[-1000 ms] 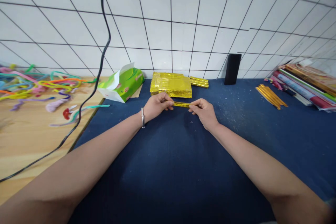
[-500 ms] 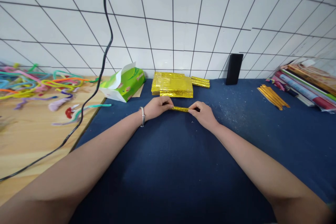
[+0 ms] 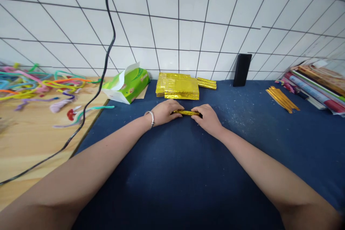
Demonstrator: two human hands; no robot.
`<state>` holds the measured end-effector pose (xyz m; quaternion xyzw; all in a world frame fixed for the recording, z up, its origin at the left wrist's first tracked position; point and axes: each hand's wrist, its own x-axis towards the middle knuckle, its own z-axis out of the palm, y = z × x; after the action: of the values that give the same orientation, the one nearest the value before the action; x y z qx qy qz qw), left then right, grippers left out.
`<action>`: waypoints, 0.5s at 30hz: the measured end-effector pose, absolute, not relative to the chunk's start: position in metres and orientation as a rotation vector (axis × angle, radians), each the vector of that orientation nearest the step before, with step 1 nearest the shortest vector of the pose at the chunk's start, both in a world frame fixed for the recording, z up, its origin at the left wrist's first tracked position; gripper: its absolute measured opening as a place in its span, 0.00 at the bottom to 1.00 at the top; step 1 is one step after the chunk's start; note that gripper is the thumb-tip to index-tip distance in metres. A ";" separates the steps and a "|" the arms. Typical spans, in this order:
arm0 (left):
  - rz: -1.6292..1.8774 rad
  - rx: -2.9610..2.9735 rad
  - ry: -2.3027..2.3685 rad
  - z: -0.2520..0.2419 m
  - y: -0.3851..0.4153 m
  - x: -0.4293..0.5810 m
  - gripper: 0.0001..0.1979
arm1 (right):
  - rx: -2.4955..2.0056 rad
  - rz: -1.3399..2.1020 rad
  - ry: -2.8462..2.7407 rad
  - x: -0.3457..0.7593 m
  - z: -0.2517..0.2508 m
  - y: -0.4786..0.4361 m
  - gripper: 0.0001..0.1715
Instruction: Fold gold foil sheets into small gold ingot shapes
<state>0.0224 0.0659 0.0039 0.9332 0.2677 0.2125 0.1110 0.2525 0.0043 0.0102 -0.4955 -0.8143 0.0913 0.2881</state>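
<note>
A narrow gold foil strip [image 3: 187, 113] stretches between my two hands, just above or on the dark blue tabletop. Its left end is pinched by my left hand [image 3: 166, 112], which has a silver bangle at the wrist. My right hand [image 3: 207, 118] grips the other end between thumb and fingers. Right behind the hands lies a stack of shiny gold foil sheets [image 3: 181, 87]. Beside that stack are several thin folded gold strips [image 3: 207, 83].
A green tissue pack [image 3: 129, 84] sits back left. A black phone [image 3: 242, 70] leans against the tiled wall. Orange-gold strips [image 3: 283, 99] and piled books [image 3: 315, 88] lie right. Colourful pipe cleaners [image 3: 40, 84] cover the wooden table; a black cable [image 3: 107, 54] hangs in front.
My fingers have shifted their hold on the foil strip, with my left hand reaching further over its end. The strip now looks narrower and more rolled or twisted.
</note>
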 end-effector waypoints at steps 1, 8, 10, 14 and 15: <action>0.614 2.758 0.777 0.004 0.066 0.023 0.16 | -1.327 0.242 -2.182 0.252 0.010 0.004 0.08; 0.538 2.797 0.757 0.008 0.062 0.026 0.13 | -1.332 0.238 -2.150 0.251 0.012 0.002 0.07; 0.546 2.791 0.754 0.008 0.062 0.025 0.15 | -1.327 0.247 -2.150 0.251 0.012 0.002 0.07; 0.601 2.756 0.767 0.007 0.062 0.025 0.17 | -1.334 0.257 -2.116 0.251 0.011 0.002 0.12; 0.619 2.747 0.769 0.006 0.062 0.024 0.17 | -1.332 0.253 -2.102 0.251 0.011 0.001 0.14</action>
<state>0.0243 0.0623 0.0063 0.9353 0.2617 0.2108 0.1113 0.2512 0.0015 0.0112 -0.5055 -0.7977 0.0961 0.3145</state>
